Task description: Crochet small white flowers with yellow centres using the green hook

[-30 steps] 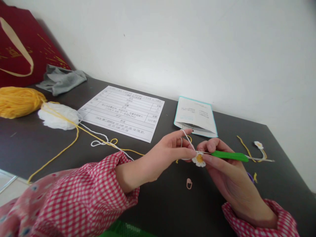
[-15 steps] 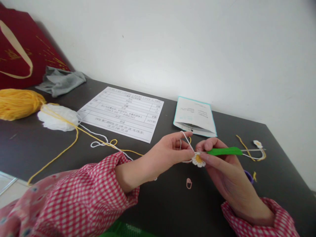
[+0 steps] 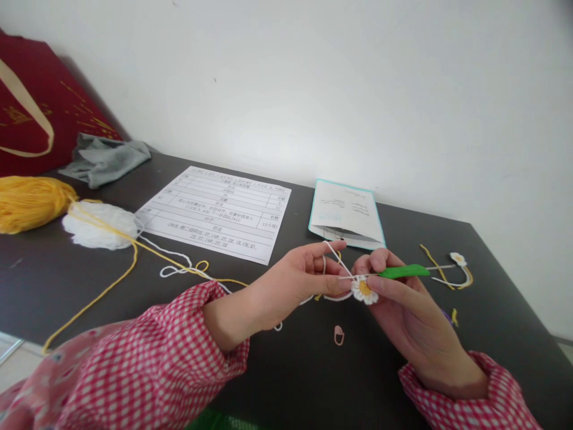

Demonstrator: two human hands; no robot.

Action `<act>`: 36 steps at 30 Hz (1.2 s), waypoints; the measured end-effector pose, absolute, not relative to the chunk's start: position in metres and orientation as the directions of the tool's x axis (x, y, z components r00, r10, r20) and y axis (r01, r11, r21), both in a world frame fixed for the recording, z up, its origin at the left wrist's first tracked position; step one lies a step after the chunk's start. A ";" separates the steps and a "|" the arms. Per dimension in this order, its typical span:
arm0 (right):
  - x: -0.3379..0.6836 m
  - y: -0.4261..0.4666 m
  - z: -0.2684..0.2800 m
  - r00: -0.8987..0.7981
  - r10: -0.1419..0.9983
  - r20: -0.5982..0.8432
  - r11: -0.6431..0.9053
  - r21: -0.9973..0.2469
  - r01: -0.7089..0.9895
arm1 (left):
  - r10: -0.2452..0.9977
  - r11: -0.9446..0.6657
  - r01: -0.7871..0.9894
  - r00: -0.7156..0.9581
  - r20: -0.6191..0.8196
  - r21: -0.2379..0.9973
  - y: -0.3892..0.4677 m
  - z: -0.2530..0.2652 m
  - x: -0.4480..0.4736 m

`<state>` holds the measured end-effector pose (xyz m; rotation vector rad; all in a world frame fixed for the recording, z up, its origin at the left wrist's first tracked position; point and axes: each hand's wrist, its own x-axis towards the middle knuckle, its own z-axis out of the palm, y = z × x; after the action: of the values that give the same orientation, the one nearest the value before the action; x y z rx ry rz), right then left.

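My left hand (image 3: 308, 275) is closed in a pinch at the left edge of a small crocheted daisy (image 3: 364, 291) with white petals and a yellow middle. White yarn (image 3: 339, 258) runs over its raised index finger down to the daisy. A crochet hook (image 3: 404, 272) with a green handle lies in my right hand (image 3: 405, 298), closed around it, the thumb against the daisy. The hook's thin metal shaft passes along the top of the petals, with its end over my left thumb. Below the daisy, a pink stitch marker (image 3: 339, 335) rests on the dark table (image 3: 313, 382).
To the left sit a yellow yarn skein (image 3: 33, 203) and a white yarn ball (image 3: 101, 226), strands trailing. Behind are a printed sheet (image 3: 215, 215), a white pouch (image 3: 347, 212), a grey cloth (image 3: 107, 158) and a red bag (image 3: 40, 107). Another small daisy (image 3: 458, 258) lies right.
The hook's metal end has slid left, past the daisy and over my left thumb. More of the daisy's face shows. The whole view has shifted slightly.
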<state>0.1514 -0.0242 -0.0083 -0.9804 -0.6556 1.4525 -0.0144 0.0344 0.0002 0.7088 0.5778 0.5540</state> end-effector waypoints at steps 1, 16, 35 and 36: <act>0.151 -0.024 -0.008 0.054 0.980 -0.194 -0.140 -0.849 -0.509 | 0.643 0.628 -0.273 0.709 -0.290 0.729 0.034 0.000 -0.014; 0.150 -0.023 -0.006 0.009 0.985 -0.171 -0.138 -0.824 -0.549 | 0.620 0.643 -0.254 0.727 -0.296 0.723 0.033 -0.001 -0.016; 0.148 -0.024 -0.009 0.009 0.986 -0.164 -0.130 -0.816 -0.564 | 0.650 0.417 -0.093 0.725 -0.225 0.904 0.030 0.005 -0.016; 0.149 -0.023 -0.009 0.003 0.988 -0.157 -0.128 -0.816 -0.564 | 0.650 0.417 -0.090 0.726 -0.227 0.905 0.030 0.005 -0.016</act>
<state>0.1490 -0.0234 -0.0094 -0.8785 -0.6481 1.5040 -0.0156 0.0300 0.0048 1.0480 0.6184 0.5029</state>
